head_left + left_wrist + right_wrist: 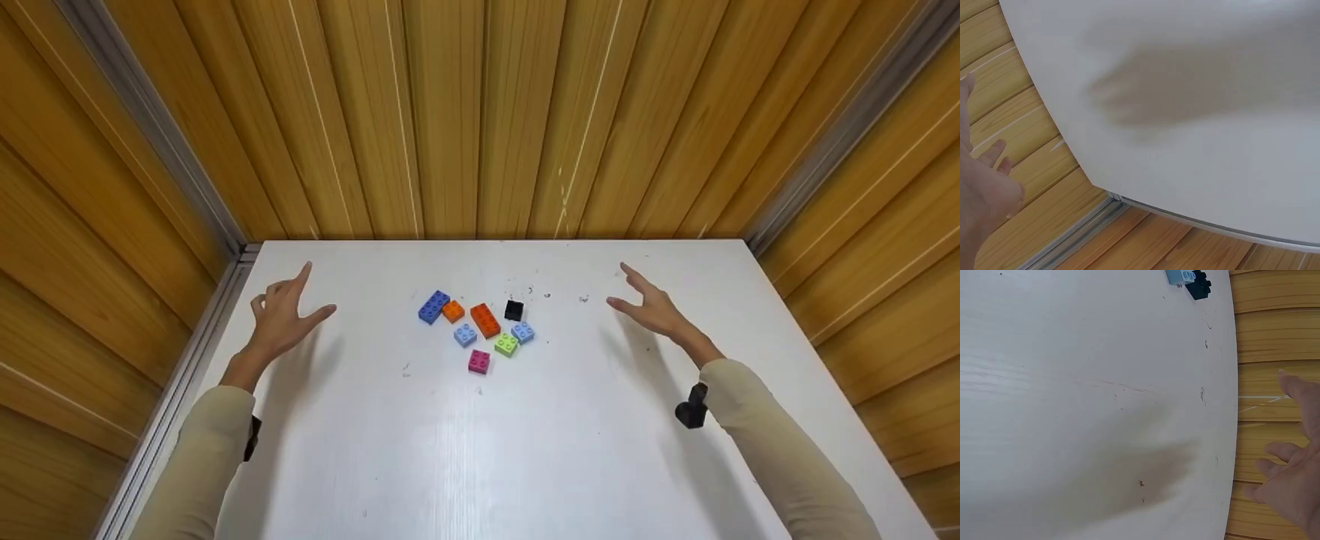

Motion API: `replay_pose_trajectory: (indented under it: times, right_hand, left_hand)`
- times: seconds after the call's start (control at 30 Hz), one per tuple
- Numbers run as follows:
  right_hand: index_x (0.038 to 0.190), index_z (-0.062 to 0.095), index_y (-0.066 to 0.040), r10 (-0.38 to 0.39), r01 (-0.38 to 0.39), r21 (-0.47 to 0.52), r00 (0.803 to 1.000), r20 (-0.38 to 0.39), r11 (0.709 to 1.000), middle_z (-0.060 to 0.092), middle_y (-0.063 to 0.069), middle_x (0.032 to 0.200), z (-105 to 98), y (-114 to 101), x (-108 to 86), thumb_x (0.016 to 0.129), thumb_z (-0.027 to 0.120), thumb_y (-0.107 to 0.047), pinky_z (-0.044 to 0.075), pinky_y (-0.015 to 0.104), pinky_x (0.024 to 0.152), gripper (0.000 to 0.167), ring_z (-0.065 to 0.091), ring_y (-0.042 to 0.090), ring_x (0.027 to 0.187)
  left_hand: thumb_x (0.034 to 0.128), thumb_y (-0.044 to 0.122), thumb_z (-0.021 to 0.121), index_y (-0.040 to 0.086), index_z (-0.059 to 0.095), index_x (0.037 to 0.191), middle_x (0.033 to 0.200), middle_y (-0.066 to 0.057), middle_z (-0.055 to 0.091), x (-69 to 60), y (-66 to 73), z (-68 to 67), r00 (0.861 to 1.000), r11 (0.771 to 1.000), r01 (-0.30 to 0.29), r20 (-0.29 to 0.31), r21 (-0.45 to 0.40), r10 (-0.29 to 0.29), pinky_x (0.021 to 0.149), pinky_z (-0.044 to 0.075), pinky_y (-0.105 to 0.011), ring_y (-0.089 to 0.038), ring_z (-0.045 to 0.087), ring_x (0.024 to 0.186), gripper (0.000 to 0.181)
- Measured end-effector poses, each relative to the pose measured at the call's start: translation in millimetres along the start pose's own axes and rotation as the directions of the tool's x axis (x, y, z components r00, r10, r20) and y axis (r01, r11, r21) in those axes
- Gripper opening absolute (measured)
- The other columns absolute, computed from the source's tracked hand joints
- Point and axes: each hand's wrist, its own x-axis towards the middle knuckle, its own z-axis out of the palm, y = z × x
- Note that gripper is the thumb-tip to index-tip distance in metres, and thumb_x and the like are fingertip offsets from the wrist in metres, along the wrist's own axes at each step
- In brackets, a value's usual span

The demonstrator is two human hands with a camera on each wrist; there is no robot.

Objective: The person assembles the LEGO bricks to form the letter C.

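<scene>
My left hand (pixel 281 315) hovers over the table's left side, index finger and thumb spread, other fingers loosely bent, holding nothing. Over the right side my right hand (pixel 654 309) hangs with its fingers extended, also holding nothing. Between them lie loose bricks: a dark blue one (pixel 434 307) close beside a small orange one (pixel 453 311), a longer orange-red one (pixel 485 320), a black one (pixel 514 310), light blue ones (pixel 465 335) (pixel 523 332), a lime one (pixel 506 344) and a magenta one (pixel 479 361). Neither hand touches a brick.
The white table (pixel 420 450) ends at a wood-patterned wall (pixel 450 120) at the back. Metal rails (pixel 172 142) run up the corners and along the left edge. Small dark marks dot the tabletop. Each wrist bears a black device (pixel 691 409).
</scene>
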Motion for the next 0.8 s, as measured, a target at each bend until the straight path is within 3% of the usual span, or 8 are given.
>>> replay_pose_trajectory:
  times: [0.23, 0.5, 0.8]
  right_hand:
    - [0.16, 0.023, 0.001, -0.037, 0.036, 0.048, 0.999, 0.015, 0.998, 0.031, 0.037, 0.158, 16, 2, 9.0, 0.104, 0.058, -0.028, 0.03, 0.069, 0.116, 0.072, 0.033, 0.057, 0.145]
    - [0.154, 0.035, 0.006, -0.095, 0.093, 0.084, 0.995, 0.023, 0.992, 0.045, 0.037, 0.149, 46, -6, 26.1, 0.104, 0.058, -0.019, 0.033, 0.068, 0.114, 0.06, 0.042, 0.055, 0.14]
    - [0.146, 0.045, 0.01, -0.186, 0.184, 0.11, 0.982, 0.01, 0.977, 0.053, 0.037, 0.141, 85, -38, 62.2, 0.102, 0.06, -0.012, 0.037, 0.066, 0.112, 0.052, 0.049, 0.054, 0.134]
  left_hand:
    - [0.0975, 0.039, 0.067, 0.005, 0.027, 0.161, 0.149, -0.027, 0.05, 0.4, 1.9, 16.9, 1.0, 0.998, 0.019, 0.025, -0.062, -0.018, 0.111, 0.016, -0.065, -0.048, 0.034, 0.14, 0.082]
    - [0.0981, 0.035, 0.068, 0.002, 0.035, 0.157, 0.141, -0.026, 0.06, 9.6, 11.7, 52.1, 0.996, 0.987, 0.043, 0.083, -0.154, -0.03, 0.113, 0.029, -0.062, -0.045, 0.049, 0.135, 0.076]
    - [0.0975, 0.026, 0.069, 0.0, 0.041, 0.154, 0.135, -0.027, 0.062, 6.5, 23.5, 81.4, 0.993, 0.945, 0.042, 0.115, -0.325, -0.004, 0.104, 0.047, -0.058, -0.042, 0.06, 0.123, 0.068]
